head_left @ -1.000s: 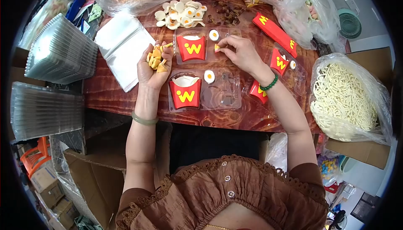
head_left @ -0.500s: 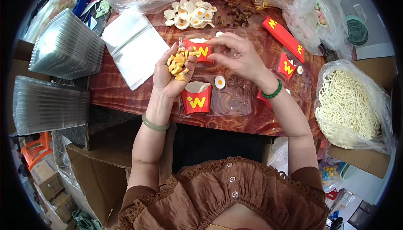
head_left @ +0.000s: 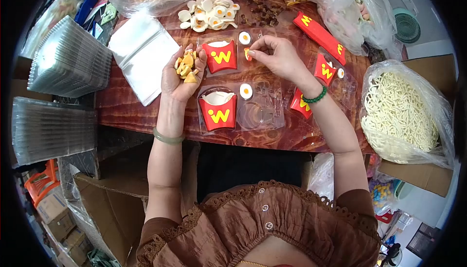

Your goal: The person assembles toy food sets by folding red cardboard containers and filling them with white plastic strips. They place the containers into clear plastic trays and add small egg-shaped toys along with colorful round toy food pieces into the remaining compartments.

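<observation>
Cupped palm up, my left hand [head_left: 181,82] holds several small yellow-orange toy food pieces [head_left: 188,68], left of the upper red carton [head_left: 220,57] with a yellow W. My right hand [head_left: 278,61] is closed in a pinch on a small orange-yellow piece [head_left: 247,54], at the upper clear tray just right of that carton. Directly above the pinched piece is a toy fried egg [head_left: 244,38]. Nearer me, the lower clear tray [head_left: 275,123] bears another red carton [head_left: 218,116] and a second fried egg [head_left: 246,91]. Pale contents show in both cartons.
A pile of toy eggs [head_left: 209,13] and small brown pieces [head_left: 260,13] lie at the back. Clear bags [head_left: 335,18] crowd the far edge. Flattened red cartons [head_left: 321,38] and a bag of pale strands [head_left: 401,111] are right; plastic sleeves [head_left: 143,53] and stacked clear trays [head_left: 73,57] left.
My right hand has moved away from my left hand to the upper tray, a small piece now visible in its pinch. My left hand has drawn left, still holding its pieces. The view has shifted slightly.
</observation>
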